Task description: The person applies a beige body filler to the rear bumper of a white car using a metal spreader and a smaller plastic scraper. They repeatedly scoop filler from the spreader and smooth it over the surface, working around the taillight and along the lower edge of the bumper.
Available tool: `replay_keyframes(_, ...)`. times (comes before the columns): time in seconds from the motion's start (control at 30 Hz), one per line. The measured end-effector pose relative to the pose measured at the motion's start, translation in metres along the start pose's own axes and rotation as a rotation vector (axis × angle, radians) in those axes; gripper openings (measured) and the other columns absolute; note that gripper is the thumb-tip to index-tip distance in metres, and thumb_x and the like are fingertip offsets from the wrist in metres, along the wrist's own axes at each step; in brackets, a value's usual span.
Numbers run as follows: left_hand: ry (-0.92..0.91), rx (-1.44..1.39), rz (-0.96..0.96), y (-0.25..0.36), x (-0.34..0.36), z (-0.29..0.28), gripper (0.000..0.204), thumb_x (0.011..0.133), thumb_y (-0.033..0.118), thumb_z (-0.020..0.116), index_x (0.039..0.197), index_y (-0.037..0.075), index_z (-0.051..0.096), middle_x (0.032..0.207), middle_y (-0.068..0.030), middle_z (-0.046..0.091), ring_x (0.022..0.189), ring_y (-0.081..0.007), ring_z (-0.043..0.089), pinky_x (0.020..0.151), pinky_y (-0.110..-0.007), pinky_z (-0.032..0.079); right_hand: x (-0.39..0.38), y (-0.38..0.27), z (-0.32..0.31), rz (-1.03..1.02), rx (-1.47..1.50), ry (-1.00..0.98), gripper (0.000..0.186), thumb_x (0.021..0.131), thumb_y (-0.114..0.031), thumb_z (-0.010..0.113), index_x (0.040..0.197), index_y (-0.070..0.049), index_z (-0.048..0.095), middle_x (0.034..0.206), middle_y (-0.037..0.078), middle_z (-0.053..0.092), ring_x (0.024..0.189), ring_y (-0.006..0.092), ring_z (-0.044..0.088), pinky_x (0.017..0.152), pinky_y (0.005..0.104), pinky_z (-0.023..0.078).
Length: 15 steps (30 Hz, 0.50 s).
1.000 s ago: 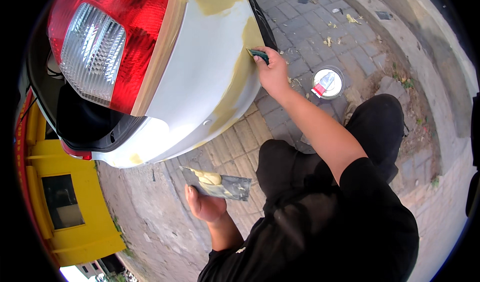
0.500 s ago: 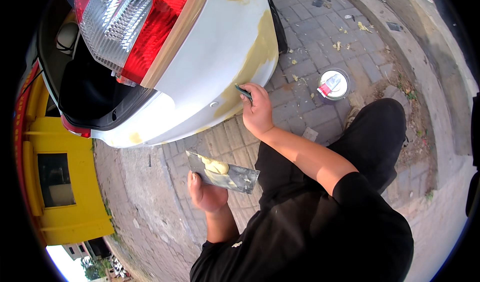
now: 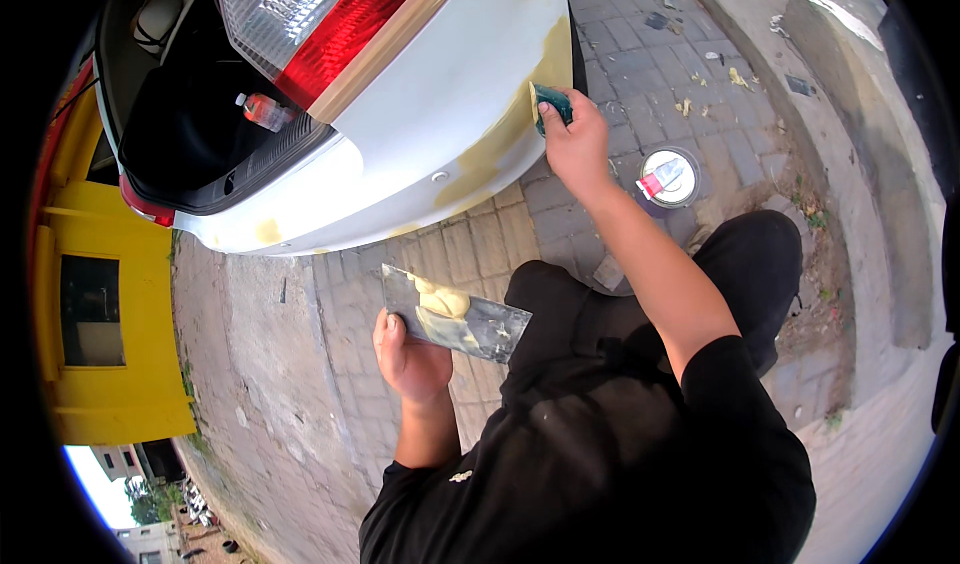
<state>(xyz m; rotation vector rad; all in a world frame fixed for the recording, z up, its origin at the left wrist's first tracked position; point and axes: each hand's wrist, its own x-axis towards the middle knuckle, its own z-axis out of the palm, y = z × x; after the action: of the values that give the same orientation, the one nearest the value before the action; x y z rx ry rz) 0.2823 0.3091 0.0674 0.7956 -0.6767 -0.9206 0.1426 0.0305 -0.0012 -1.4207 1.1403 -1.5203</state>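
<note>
My right hand (image 3: 577,139) grips a small dark green scraper (image 3: 555,102) at the right edge of the white car body panel (image 3: 430,99), on a yellowish putty patch (image 3: 480,162). Lower down, my left hand (image 3: 403,354) holds a flat grey plate (image 3: 487,329) by its left end, with a lump of pale yellow putty (image 3: 445,302) on it. The panel carries a red and clear tail light (image 3: 355,34) bordered by tan masking tape (image 3: 390,44).
A round tin (image 3: 682,190) with a red-and-silver tube (image 3: 655,181) on its top stands on grey pavers (image 3: 720,134). A concrete kerb (image 3: 835,234) runs along the right. The open car boot (image 3: 180,124) holds a bottle (image 3: 265,111); a yellow structure (image 3: 110,404) stands at left.
My right hand dropped down the putty band, then rose back toward the panel's upper right. The view has shifted, putting the car higher in the picture; my left hand and plate appear higher too.
</note>
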Motion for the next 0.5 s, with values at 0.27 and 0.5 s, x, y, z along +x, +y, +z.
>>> replay_keyframes(0.27,0.069,-0.060,-0.008,-0.001,-0.005,-0.011,0.034,0.101,0.020,0.043,0.122,-0.004,0.054,0.123,-0.0189,0.064,0.112,-0.0307,0.064,0.099,-0.045,0.049,-0.001,-0.012,0.011,-0.272,-0.168,0.050,0.023,0.087,-0.008,0.067,0.106,0.004,0.066,0.103,0.020,0.066,0.096,0.0372,0.063,0.086,0.0429,0.051)
replay_keyframes(0.5,0.082,-0.058,-0.038,-0.010,-0.004,-0.019,0.034,0.101,0.021,0.043,0.122,-0.004,0.054,0.122,-0.0187,0.064,0.111,-0.0309,0.064,0.098,-0.044,0.049,-0.058,-0.010,0.044,-0.448,-0.235,0.044,0.027,0.079,-0.001,0.068,0.106,0.003,0.066,0.099,0.015,0.064,0.091,0.0346,0.062,0.084,0.0435,0.051)
